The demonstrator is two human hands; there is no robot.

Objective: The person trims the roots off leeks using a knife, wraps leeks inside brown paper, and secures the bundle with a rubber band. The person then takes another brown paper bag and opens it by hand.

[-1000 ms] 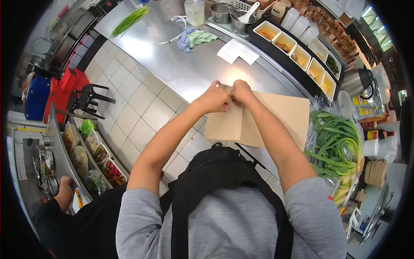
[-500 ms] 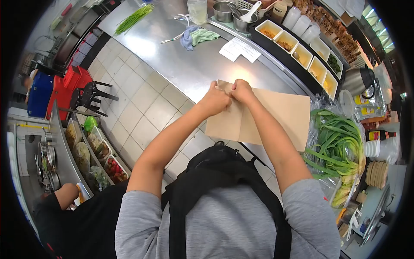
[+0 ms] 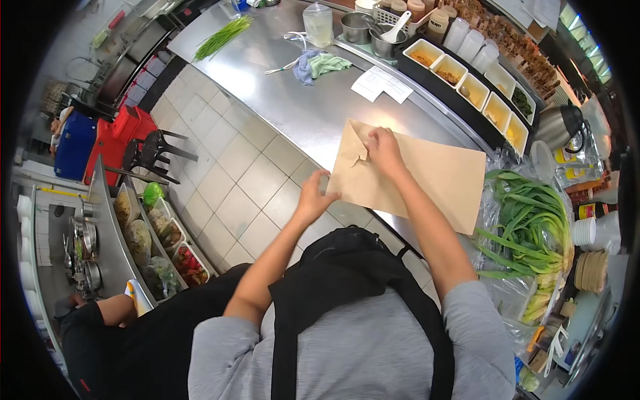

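A brown paper bag lies across the front edge of the steel counter, its left end creased and partly folded. My right hand is on the bag near that crease, fingers bent and closed on the paper. Just off the bag's lower left edge, my left hand has its fingers apart and holds nothing. Beyond the bag on the counter lies a white paper slip.
Leafy green stalks lie on plastic at the right. Behind the bag runs a black rack of food tubs. Cloths and thin green stems lie farther left. A co-worker's arm shows at lower left.
My left hand has let go of the paper and moved down with its fingers spread. My right hand has shifted slightly, and the bag's left end is now uncovered. The view has shifted.
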